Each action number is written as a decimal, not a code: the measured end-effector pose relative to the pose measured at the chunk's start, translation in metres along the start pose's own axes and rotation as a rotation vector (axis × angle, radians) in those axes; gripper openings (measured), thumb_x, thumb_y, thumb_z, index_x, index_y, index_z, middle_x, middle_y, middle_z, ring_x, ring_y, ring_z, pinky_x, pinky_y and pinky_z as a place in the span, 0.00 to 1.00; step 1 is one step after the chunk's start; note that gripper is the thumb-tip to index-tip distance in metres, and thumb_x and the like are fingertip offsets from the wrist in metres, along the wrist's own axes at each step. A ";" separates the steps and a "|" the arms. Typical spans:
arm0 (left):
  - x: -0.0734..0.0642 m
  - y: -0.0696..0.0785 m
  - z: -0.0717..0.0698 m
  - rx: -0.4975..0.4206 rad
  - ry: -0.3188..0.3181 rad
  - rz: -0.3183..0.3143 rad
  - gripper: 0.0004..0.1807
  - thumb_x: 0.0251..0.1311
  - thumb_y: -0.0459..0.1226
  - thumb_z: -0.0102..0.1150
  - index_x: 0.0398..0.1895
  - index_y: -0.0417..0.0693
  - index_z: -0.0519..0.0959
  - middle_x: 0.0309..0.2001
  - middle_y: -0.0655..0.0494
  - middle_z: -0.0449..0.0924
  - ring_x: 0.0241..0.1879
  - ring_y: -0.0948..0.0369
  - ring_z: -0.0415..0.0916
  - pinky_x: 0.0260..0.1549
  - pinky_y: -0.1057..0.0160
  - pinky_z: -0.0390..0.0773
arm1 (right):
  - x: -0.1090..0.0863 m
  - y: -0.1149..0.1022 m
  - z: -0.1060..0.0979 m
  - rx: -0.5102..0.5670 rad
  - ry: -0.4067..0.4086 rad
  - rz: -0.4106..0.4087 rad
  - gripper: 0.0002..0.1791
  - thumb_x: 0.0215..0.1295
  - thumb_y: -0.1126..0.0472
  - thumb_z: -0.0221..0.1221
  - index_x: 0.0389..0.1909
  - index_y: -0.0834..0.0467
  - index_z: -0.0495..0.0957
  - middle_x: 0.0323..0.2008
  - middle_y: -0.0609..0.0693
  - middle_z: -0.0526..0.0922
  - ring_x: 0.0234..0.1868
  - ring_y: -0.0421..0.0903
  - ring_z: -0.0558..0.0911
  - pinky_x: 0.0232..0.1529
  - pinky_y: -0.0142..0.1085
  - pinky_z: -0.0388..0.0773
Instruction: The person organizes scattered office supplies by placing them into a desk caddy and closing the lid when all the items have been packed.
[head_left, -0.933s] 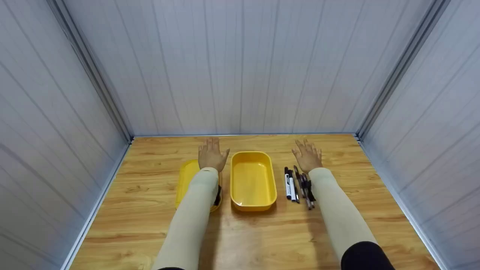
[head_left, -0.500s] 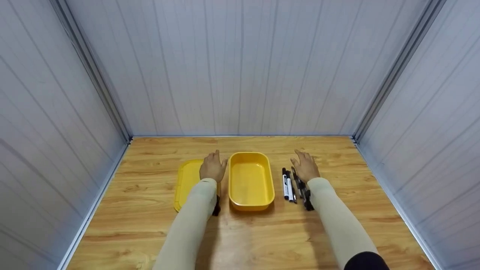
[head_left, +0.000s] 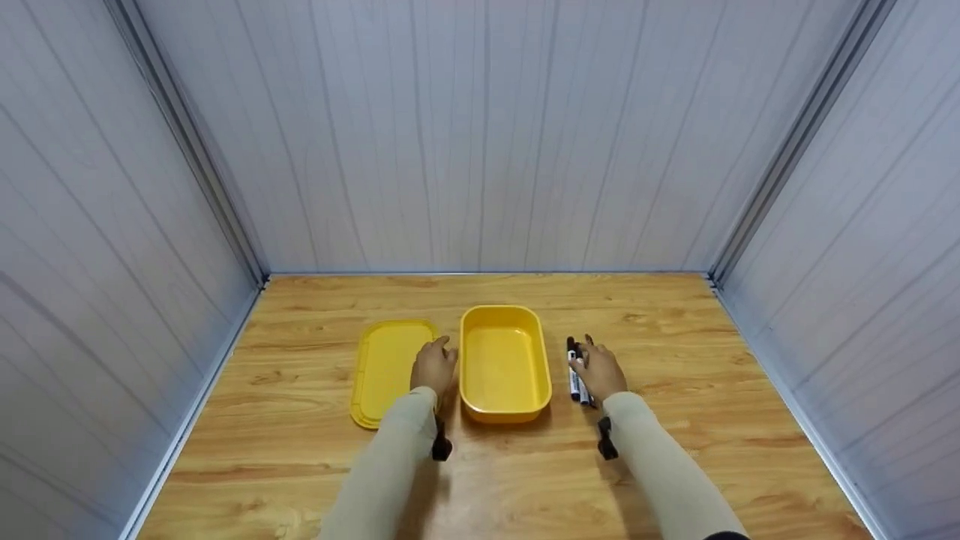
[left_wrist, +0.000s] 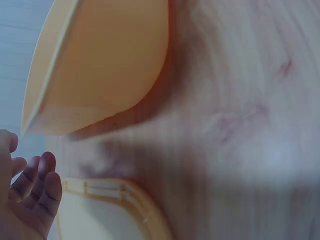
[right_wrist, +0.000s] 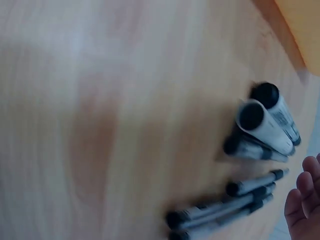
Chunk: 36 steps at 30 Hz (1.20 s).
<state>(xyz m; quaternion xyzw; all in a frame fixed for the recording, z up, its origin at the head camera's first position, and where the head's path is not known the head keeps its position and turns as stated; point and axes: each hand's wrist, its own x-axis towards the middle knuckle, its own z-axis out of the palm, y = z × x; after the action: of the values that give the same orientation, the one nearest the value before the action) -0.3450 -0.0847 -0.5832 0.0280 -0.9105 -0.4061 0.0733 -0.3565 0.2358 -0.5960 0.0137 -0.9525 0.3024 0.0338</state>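
Note:
A deep yellow box (head_left: 504, 367), open at the top, stands on the wooden table between my hands. My left hand (head_left: 433, 365) hovers by its left side, over the right edge of a flat yellow lid (head_left: 386, 367); the fingers are loosely bent and hold nothing. In the left wrist view the hand (left_wrist: 31, 197) sits between box wall (left_wrist: 115, 60) and lid (left_wrist: 110, 217). My right hand (head_left: 602, 373) is above a row of pens, relaxed with nothing held. White markers with black ends (right_wrist: 267, 120) and several slim dark pens (right_wrist: 220, 212) lie beneath it, partly hidden in the head view.
Pale panel walls (head_left: 480, 135) close off the back and both sides of the wooden table (head_left: 510, 480). A dark wrist camera (head_left: 441, 442) hangs under the left sleeve, another dark camera (head_left: 607, 439) under the right.
Both hands have drawn back toward the person, and their spread fingers have relaxed into a loose bend. The right hand has also moved left over the pens. Box and lid stay put.

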 end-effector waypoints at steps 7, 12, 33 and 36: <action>-0.011 0.003 0.007 -0.271 0.019 -0.096 0.20 0.66 0.37 0.61 0.58 0.37 0.79 0.35 0.50 0.83 0.29 0.60 0.79 0.31 0.60 0.80 | -0.006 -0.001 0.018 -0.016 0.012 0.033 0.28 0.61 0.57 0.67 0.59 0.67 0.76 0.50 0.63 0.79 0.47 0.56 0.79 0.50 0.50 0.77; -0.013 0.003 0.009 -0.437 0.035 -0.192 0.15 0.63 0.36 0.63 0.50 0.38 0.84 0.34 0.49 0.85 0.26 0.62 0.80 0.25 0.64 0.79 | -0.008 -0.003 0.024 -0.010 0.022 0.053 0.26 0.59 0.62 0.69 0.57 0.67 0.77 0.51 0.64 0.78 0.51 0.58 0.79 0.52 0.50 0.77; -0.010 0.003 0.010 -0.583 -0.003 -0.315 0.14 0.63 0.35 0.64 0.49 0.38 0.84 0.38 0.46 0.86 0.31 0.57 0.82 0.27 0.65 0.80 | -0.003 -0.018 0.021 -0.203 0.023 0.004 0.10 0.60 0.62 0.67 0.22 0.61 0.81 0.20 0.50 0.78 0.23 0.44 0.78 0.26 0.40 0.77; -0.009 0.002 0.011 -0.592 0.000 -0.314 0.14 0.62 0.35 0.64 0.49 0.39 0.84 0.38 0.44 0.86 0.29 0.59 0.81 0.26 0.64 0.80 | -0.002 -0.020 0.021 -0.182 0.021 0.019 0.11 0.60 0.62 0.67 0.21 0.59 0.80 0.18 0.48 0.78 0.21 0.43 0.77 0.24 0.39 0.76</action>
<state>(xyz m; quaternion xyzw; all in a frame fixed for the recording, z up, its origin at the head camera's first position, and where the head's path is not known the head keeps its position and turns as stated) -0.3374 -0.0745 -0.5902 0.1452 -0.7375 -0.6594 0.0148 -0.3546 0.2072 -0.6014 -0.0016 -0.9757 0.2150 0.0419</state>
